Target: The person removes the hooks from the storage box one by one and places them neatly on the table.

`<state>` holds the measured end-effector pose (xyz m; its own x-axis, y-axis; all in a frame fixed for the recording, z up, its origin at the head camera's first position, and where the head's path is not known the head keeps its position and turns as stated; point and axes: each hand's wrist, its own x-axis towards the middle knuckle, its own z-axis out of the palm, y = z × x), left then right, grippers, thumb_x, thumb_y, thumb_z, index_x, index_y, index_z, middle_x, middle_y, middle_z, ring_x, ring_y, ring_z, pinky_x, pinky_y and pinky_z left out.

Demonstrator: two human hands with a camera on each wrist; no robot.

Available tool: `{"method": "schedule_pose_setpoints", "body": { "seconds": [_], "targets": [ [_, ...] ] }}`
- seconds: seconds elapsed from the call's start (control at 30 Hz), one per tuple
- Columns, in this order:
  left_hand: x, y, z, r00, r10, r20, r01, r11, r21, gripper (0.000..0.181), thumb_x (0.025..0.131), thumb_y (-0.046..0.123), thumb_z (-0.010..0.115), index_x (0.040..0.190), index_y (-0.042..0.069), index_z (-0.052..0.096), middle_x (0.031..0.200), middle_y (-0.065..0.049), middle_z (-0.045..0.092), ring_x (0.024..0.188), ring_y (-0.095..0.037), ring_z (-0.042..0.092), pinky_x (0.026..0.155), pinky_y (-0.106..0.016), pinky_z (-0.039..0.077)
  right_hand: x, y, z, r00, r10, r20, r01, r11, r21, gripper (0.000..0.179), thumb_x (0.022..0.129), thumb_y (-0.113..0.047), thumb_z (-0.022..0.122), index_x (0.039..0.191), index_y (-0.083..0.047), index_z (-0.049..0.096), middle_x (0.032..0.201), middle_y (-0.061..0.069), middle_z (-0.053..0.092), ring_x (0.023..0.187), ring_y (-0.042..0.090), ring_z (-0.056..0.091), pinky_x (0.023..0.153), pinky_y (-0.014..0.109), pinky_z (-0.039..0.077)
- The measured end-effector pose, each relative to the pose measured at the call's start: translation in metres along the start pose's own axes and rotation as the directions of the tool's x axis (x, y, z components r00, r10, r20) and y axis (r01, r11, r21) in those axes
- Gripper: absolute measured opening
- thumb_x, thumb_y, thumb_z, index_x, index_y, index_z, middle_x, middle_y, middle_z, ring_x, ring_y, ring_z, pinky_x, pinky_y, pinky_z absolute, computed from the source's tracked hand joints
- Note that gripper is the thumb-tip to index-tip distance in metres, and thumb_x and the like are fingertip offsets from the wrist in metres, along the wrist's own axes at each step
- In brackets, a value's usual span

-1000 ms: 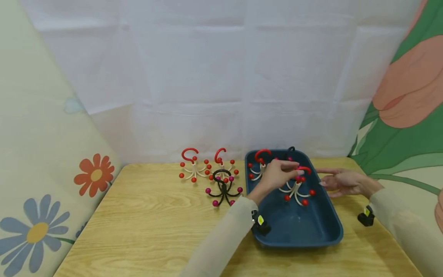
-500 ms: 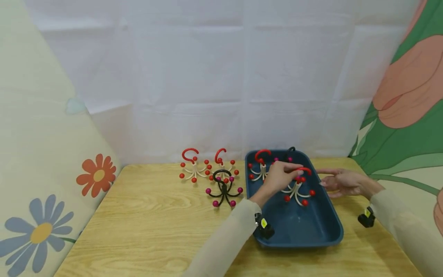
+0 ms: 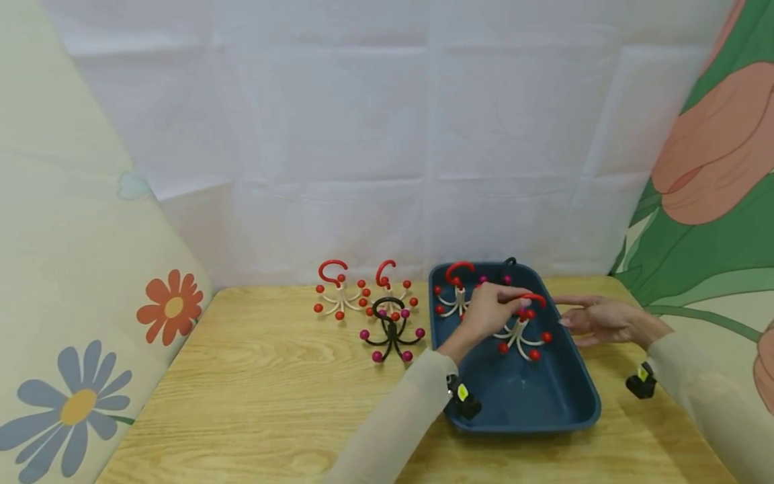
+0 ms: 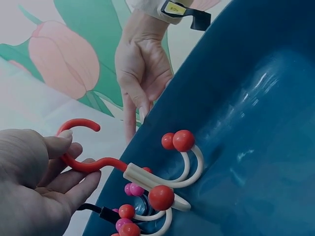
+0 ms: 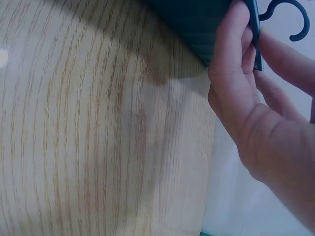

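In the head view my left hand (image 3: 491, 310) pinches the red hook of a white multi-armed hanger (image 3: 519, 333) with red ball tips. The left wrist view shows thumb and fingers on that red hook (image 4: 78, 164), with the white arms (image 4: 184, 169) low inside the dark blue bin (image 3: 526, 396). Outside the bin's right wall is my right hand (image 3: 605, 319), its fingers extended at the rim. Seen from the right wrist, the right hand's fingers (image 5: 229, 54) lie along the bin's edge. Behind the left hand, another red-hooked white hanger (image 3: 459, 296) and a black-hooked one (image 3: 508, 269) stand in the bin.
Left of the bin on the wooden table (image 3: 254, 383) stand two white hangers with red hooks, one farther left (image 3: 340, 296) and one nearer the bin (image 3: 383, 275). In front is a black hanger (image 3: 392, 329) with pink balls. White cloth (image 3: 326, 134) hangs behind.
My left hand has shifted slightly right along the red hook. The hanger in the bin and my right hand stay almost where they were.
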<state>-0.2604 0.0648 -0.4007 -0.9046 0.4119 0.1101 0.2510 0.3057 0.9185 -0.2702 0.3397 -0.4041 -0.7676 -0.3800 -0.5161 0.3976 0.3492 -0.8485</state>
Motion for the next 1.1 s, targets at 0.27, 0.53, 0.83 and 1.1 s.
{"method": "schedule_pose_setpoints", "body": {
  "seconds": [0.27, 0.53, 0.83, 1.1],
  "targets": [
    [-0.002, 0.001, -0.003, 0.998, 0.061, -0.01, -0.06, 0.998, 0.016, 0.024, 0.103, 0.021, 0.07, 0.124, 0.016, 0.08, 0.105, -0.014, 0.082, 0.046, -0.008, 0.043, 0.045, -0.02, 0.032, 0.001, 0.0, 0.002, 1.0, 0.011, -0.008, -0.011, 1.0, 0.013, 0.081, 0.107, -0.014, 0.061, 0.171, -0.011, 0.009, 0.12, -0.002, 0.068, 0.106, 0.01, 0.073, 0.093, 0.039, 0.06],
    [-0.003, 0.004, -0.008, 0.994, 0.106, -0.016, -0.106, 0.994, 0.009, 0.027, 0.102, 0.023, 0.07, 0.126, 0.016, 0.079, 0.106, -0.011, 0.082, 0.043, -0.008, 0.039, 0.045, -0.021, 0.03, 0.0, -0.001, 0.002, 1.0, 0.011, -0.004, -0.011, 1.0, 0.013, 0.081, 0.108, -0.013, 0.059, 0.17, -0.011, 0.008, 0.121, -0.002, 0.069, 0.106, 0.01, 0.073, 0.093, 0.039, 0.061],
    [-0.007, 0.016, -0.018, 0.993, 0.116, 0.001, -0.116, 0.993, 0.005, 0.028, 0.104, 0.025, 0.068, 0.129, 0.018, 0.078, 0.109, -0.009, 0.083, 0.044, -0.006, 0.042, 0.045, -0.022, 0.03, -0.001, -0.001, 0.0, 1.0, 0.008, 0.006, -0.008, 1.0, -0.011, 0.082, 0.109, -0.013, 0.057, 0.17, -0.01, 0.004, 0.117, -0.005, 0.07, 0.107, 0.009, 0.072, 0.091, 0.038, 0.06],
    [-0.012, 0.028, -0.031, 0.989, 0.146, 0.04, -0.146, 0.989, -0.008, 0.028, 0.105, 0.025, 0.066, 0.13, 0.02, 0.077, 0.103, -0.011, 0.083, 0.046, -0.01, 0.048, 0.045, -0.022, 0.029, 0.001, -0.001, 0.001, 1.0, 0.018, -0.007, -0.018, 1.0, -0.008, 0.08, 0.108, -0.012, 0.057, 0.17, -0.01, 0.006, 0.116, -0.004, 0.071, 0.107, 0.011, 0.072, 0.091, 0.038, 0.061]
  ]
}}
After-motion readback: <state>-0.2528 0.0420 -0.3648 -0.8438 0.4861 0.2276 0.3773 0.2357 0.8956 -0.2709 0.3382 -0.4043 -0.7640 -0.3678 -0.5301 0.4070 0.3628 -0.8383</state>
